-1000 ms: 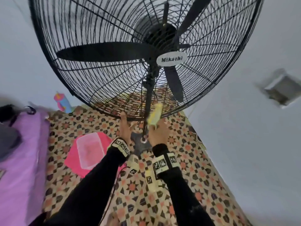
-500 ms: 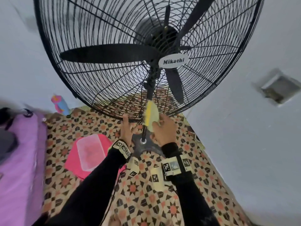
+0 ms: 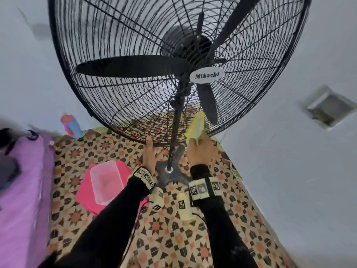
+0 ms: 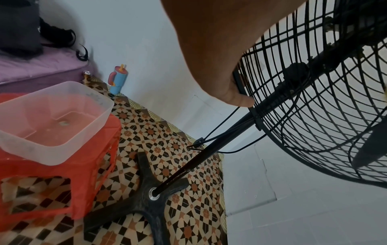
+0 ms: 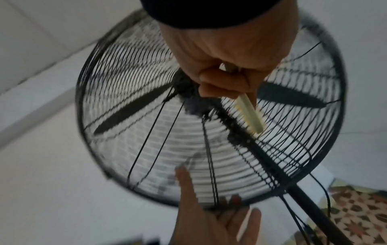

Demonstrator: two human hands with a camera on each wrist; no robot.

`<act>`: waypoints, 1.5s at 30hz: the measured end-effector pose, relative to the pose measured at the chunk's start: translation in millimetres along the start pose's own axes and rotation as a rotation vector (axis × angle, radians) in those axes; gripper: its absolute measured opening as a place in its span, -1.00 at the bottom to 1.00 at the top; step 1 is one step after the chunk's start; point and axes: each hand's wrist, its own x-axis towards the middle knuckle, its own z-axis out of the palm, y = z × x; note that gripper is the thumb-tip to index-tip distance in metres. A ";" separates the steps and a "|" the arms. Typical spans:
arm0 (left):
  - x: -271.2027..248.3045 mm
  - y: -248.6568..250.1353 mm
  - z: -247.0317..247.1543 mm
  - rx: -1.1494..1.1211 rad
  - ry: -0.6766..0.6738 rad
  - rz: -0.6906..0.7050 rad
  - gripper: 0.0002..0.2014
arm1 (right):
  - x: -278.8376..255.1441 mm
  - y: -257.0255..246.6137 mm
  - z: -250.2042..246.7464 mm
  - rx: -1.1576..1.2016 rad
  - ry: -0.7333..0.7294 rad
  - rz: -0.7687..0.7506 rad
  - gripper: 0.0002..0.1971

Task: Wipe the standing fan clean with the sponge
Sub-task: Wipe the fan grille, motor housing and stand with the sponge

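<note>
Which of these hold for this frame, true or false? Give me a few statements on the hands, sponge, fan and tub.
1. The right hand holds the sponge against the lower part of the fan guard. True.
2. The left hand grips the fan's pole. False: it steadies the guard's bottom rim, to the left of the pole.
3. The clear tub sits on a red stool. True.
4. The fan's badge reads "Mikachi". True.
5. The sponge lies in the tub. False: it is in the right hand at the guard.
</note>
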 end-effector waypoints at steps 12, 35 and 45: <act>-0.4 7.5 7.7 -0.131 0.067 -0.055 0.05 | -2.5 -15.1 -0.3 -0.078 -0.182 -0.143 -0.80; -9.3 5.3 0.0 0.004 0.004 -0.018 0.14 | 28.6 -47.3 -45.7 -0.021 0.031 -0.150 -0.92; -12.4 8.2 0.2 0.004 -0.014 0.001 0.15 | 43.3 -49.8 -53.5 -0.124 -0.058 -0.166 -0.85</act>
